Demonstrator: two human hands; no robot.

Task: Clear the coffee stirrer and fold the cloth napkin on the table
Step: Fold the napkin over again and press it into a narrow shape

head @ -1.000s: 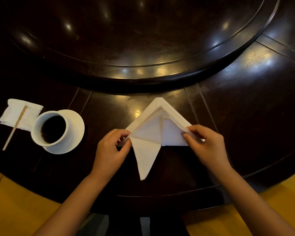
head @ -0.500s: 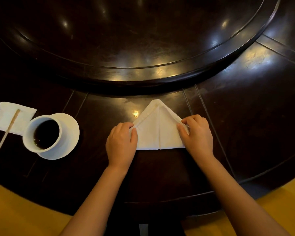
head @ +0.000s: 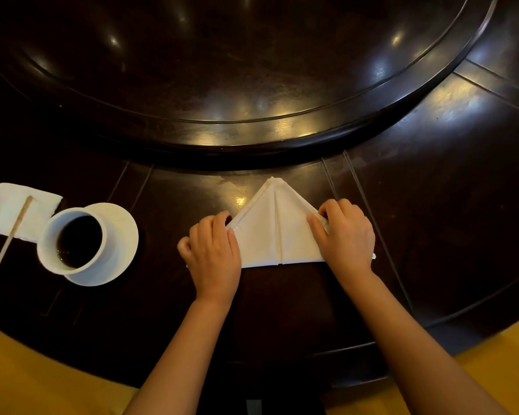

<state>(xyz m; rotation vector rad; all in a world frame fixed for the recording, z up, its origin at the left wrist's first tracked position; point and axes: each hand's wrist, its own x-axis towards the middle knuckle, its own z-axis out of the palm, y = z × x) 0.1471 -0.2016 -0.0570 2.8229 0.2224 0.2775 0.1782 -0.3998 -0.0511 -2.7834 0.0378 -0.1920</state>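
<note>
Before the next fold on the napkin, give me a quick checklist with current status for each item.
1. White cloth napkin lies flat as a triangle, centre seam straight: ok.
2. Left hand pins the left corner: ok.
3. Right hand pins the right corner: ok.
4. Wooden coffee stirrer out of the cup, on the white paper tissue: ok.
5. White cup of dark coffee sits apart from the napkin: ok.
6. Flaps under the hands aligned: cannot tell.

Your napkin (head: 274,232): white cloth, folded triangular, apex far, flat at centre. Your stirrer (head: 11,236): thin wooden stick, far left, lying diagonally.
</note>
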